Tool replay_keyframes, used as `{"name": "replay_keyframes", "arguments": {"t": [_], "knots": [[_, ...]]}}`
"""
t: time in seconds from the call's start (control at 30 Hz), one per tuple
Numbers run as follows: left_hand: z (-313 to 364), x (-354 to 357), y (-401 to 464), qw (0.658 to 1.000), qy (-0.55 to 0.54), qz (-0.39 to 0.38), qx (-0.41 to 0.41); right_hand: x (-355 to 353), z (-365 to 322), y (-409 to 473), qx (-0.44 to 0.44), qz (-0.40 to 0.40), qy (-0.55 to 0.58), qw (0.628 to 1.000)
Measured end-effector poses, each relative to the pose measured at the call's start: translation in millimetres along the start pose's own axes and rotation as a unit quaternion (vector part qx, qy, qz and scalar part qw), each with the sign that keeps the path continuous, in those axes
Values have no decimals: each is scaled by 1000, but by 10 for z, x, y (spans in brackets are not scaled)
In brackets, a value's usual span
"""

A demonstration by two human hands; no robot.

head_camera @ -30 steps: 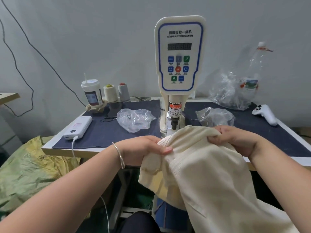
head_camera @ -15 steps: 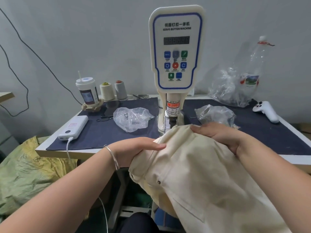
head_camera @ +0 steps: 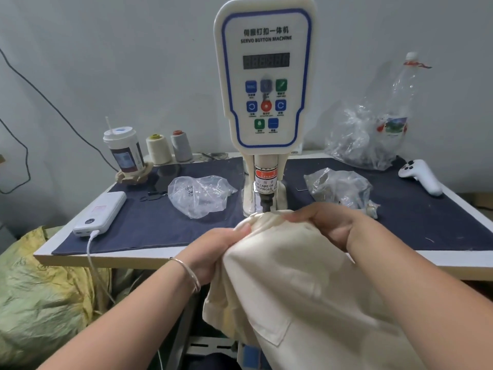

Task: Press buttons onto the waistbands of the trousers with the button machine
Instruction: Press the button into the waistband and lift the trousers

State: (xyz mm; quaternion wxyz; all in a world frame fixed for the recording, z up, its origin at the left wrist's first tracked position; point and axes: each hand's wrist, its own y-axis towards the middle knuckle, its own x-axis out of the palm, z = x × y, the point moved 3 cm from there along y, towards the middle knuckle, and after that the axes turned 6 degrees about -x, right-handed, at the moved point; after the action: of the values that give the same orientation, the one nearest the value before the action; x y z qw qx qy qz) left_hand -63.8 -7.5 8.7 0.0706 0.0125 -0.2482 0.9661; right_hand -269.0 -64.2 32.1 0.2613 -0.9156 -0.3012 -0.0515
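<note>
Grey wall behind, worktop point(head_camera: 170, 259) w/ dark blue mat in front. Cream trousers point(head_camera: 293, 284) hang off the front edge, top bunched up right under the ram of the button machine point(head_camera: 265, 84); waistband itself hard to pick out in the folds. Left hand point(head_camera: 213, 252) pinches the cloth edge, fingers point(head_camera: 241, 231) curled on it; right hand point(head_camera: 328, 225) clenched over the bunched top, gripping fabric. Vs 1 s ago: both hands have pushed fwd + up, so the cloth now sits at the punch instead of short of it; left fingers went from lying flat to pinching. Means, prob., positioning nearly done, press not yet made; fabric needs flattening on the die, fingertips close to the ram, so care needed. Outward: 2 clear bags, 1 left point(head_camera: 200, 194), 1 right point(head_camera: 338, 188), a power bank point(head_camera: 102, 213) w/ cable, a drink cup point(head_camera: 124, 150), 2 thread cones point(head_camera: 169, 148), white controller point(head_camera: 421, 176).
</note>
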Motion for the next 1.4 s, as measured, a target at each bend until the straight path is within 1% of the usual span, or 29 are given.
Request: {"name": "replay_keyframes", "arguments": {"t": [0.07,0.13,0.2,0.23,0.27,0.3,0.37,0.4,0.43,0.53,0.6,0.67,0.73,0.8,0.87,1.0,1.07,1.17,1.27,1.33,1.4], "knots": [[80,-16,69,1000,-4,20,-12,-35,-50,59,10,12,6,1000],[120,-20,137,998,-2,39,-41,-61,-90,107,14,22,-6,1000],[157,-6,204,995,-1,64,-75,-73,-130,159,1,25,-17,1000],[185,-5,236,993,9,84,-79,-88,-146,183,-11,31,-27,999],[215,-19,281,991,32,113,-66,-108,-160,207,-26,39,-41,998],[244,-43,328,986,79,143,-39,-123,-166,224,-42,47,-58,996],[283,-69,370,956,225,187,34,-145,-146,240,-79,62,-120,988],[272,-66,378,936,281,200,69,-151,-126,242,-106,76,-164,978],[241,-65,385,923,308,209,95,-156,-102,243,-133,92,-204,966],[166,-101,416,918,292,223,147,-127,-73,261,-196,133,-293,926],[181,-125,450,914,283,236,171,-125,-100,303,-231,177,-346,892],[206,-145,485,907,293,241,182,-99,-118,345,-264,210,-382,861],[203,-142,519,901,308,237,194,-83,-90,390,-291,236,-396,839],[192,-127,551,894,328,232,200,-99,-40,408,-303,271,-415,814],[189,-115,576,885,348,231,208,-113,9,411,-313,301,-450,780],[156,-129,593,869,369,231,236,-118,95,419,-329,340,-474,742],[126,-147,597,868,366,224,249,-131,120,421,-336,351,-477,732],[103,-169,613,873,353,212,263,-162,134,437,-335,352,-477,732],[83,-181,635,876,354,201,258,-203,171,442,-324,356,-485,730],[70,-191,646,873,364,200,256,-221,206,438,-315,359,-486,732],[72,-198,651,863,382,207,259,-208,227,440,-310,364,-489,730]]}}
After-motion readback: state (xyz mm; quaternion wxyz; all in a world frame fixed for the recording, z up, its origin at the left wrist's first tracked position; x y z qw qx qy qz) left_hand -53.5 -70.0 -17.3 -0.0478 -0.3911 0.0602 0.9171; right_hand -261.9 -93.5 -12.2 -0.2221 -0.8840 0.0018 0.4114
